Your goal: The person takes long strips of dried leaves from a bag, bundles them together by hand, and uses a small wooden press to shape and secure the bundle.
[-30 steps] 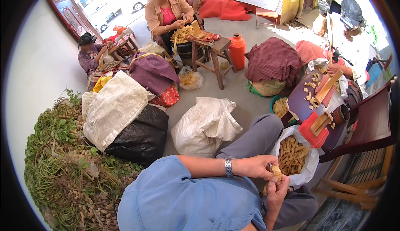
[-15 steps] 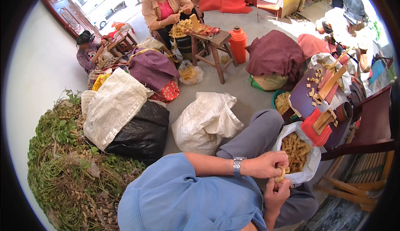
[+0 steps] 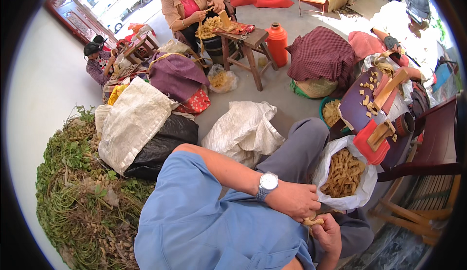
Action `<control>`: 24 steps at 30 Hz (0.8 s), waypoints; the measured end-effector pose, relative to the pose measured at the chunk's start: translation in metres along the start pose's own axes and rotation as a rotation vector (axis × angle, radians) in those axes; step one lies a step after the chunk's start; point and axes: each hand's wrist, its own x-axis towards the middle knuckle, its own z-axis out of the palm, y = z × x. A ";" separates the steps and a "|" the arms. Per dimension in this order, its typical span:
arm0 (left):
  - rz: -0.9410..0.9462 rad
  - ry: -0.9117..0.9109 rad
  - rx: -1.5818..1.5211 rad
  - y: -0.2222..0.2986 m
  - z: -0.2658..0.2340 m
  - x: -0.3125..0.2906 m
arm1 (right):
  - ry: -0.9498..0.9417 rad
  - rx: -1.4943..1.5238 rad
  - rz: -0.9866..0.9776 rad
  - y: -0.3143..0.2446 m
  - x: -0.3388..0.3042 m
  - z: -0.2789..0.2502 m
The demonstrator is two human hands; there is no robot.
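In front of my lap, a pale tan strip (image 3: 315, 222) is pinched between both hands. My left hand (image 3: 294, 201), with a silver watch at its wrist, is closed on the strip's left end; its fingertips are partly hidden. My right hand (image 3: 329, 233) grips the other end between thumb and curled fingers. Just beyond them, a white sack (image 3: 368, 186) stands with its rim rolled open. Many similar tan strips (image 3: 344, 172) fill it.
Right of the sack, a purple-topped table (image 3: 356, 105) carries small tan pieces and wooden blocks. A white sack (image 3: 241, 131) lies ahead, and a heap of peanut plants (image 3: 92, 192) at left. A co-worker (image 3: 192, 7) sits beyond a wooden stool (image 3: 246, 44), near an orange flask (image 3: 277, 45).
Both hands have drawn down and left, away from the sack's mouth, with the strip. My left forearm has turned, bringing the watch face into sight. The view has shifted slightly.
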 end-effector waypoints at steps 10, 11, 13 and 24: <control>-0.314 -0.046 0.404 0.014 -0.001 0.033 | 0.179 0.058 -0.059 -0.030 0.006 -0.009; -0.350 -0.057 0.382 0.011 0.004 0.034 | 0.141 0.056 -0.071 -0.032 0.010 -0.007; -0.344 0.037 0.398 0.014 -0.015 0.050 | 0.086 0.055 -0.094 -0.030 0.013 -0.004; -0.277 -0.218 0.073 0.007 -0.011 0.017 | -0.063 0.202 -0.004 -0.005 0.009 -0.006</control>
